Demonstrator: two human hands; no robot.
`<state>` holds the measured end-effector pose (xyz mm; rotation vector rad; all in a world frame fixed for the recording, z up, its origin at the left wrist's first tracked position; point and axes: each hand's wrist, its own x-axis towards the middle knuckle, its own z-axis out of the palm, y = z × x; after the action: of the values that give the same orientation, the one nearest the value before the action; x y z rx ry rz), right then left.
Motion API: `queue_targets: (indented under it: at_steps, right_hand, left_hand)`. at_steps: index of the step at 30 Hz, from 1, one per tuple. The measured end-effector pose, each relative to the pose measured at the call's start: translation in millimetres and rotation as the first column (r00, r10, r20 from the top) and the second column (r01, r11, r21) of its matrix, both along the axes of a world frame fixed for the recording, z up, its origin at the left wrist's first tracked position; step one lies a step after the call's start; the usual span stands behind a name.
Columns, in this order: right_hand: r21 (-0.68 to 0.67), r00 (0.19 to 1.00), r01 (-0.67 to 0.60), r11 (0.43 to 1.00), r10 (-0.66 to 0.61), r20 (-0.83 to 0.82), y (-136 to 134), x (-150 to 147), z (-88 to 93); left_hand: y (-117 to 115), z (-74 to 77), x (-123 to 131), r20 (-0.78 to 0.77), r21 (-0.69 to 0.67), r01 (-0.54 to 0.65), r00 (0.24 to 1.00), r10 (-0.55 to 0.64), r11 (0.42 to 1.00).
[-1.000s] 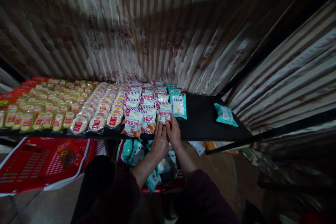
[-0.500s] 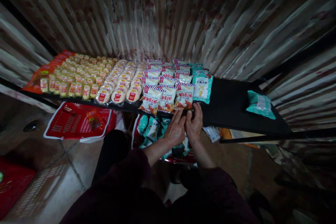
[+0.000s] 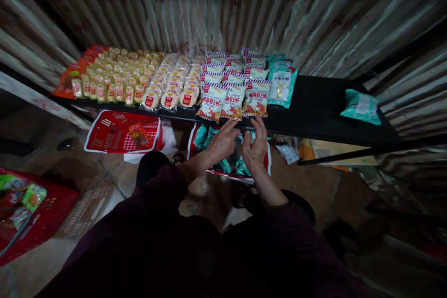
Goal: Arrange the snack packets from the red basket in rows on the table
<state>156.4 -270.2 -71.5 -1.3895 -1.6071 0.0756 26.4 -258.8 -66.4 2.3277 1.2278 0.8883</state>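
My left hand (image 3: 222,143) is at the front edge of the black shelf (image 3: 314,102), fingers stretched out, holding nothing visible. Its fingertips are just below the white snack bags with striped tops (image 3: 231,101). Beside it, my right hand (image 3: 254,146) is open, thumb apart, with fingertips close to the lower edge of the front right snack bag (image 3: 256,97). Whether the fingertips touch the bags or only the shelf edge, I cannot tell. Teal snack bags (image 3: 282,86) stand right of the striped rows. Under my hands is a red basket (image 3: 268,160) with teal bags in it.
Round packaged crackers (image 3: 170,98) and small yellow-wrapped snacks (image 3: 101,92) fill the shelf's left, with orange packets (image 3: 70,79) at the end. One teal bag (image 3: 361,106) lies far right. Below are a red basket (image 3: 101,132) and another red basket (image 3: 59,209) on the floor.
My hands, nearly touching before, have drawn apart and back a little from the bags. The view has shifted, so the shelf appears higher and more of the lower left basket shows.
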Motion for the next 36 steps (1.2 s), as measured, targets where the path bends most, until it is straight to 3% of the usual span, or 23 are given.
queue_targets:
  at_steps: [6,13,20,29,36]
  right_hand:
    - [0.036,0.998,0.046,0.998,-0.044,-0.036,-22,7,12.6]
    - [0.035,0.995,0.083,0.996,-0.081,-0.054,-54,33,16.5]
    - [0.06,0.991,0.106,0.992,-0.101,-0.091,-64,38,20.1]
    - [0.044,0.99,0.084,0.995,-0.079,-0.117,-69,29,15.8]
    - [-0.003,0.992,0.081,0.997,-0.081,-0.098,-71,23,2.0]
  left_hand:
    - [-1,13.5,-13,-0.041,0.055,-0.007,0.999,0.01,0.998]
    - [-10,36.4,-10,-0.033,0.072,-0.012,0.999,0.014,0.997]
    - [-19,47.3,-23,-0.03,0.067,-0.026,0.999,0.028,0.997]
    - [-20,37.6,-52,-0.043,0.06,-0.081,0.996,0.084,0.995]
    - [-25,24.8,-37,-0.048,-0.003,-0.076,0.996,0.076,0.997]
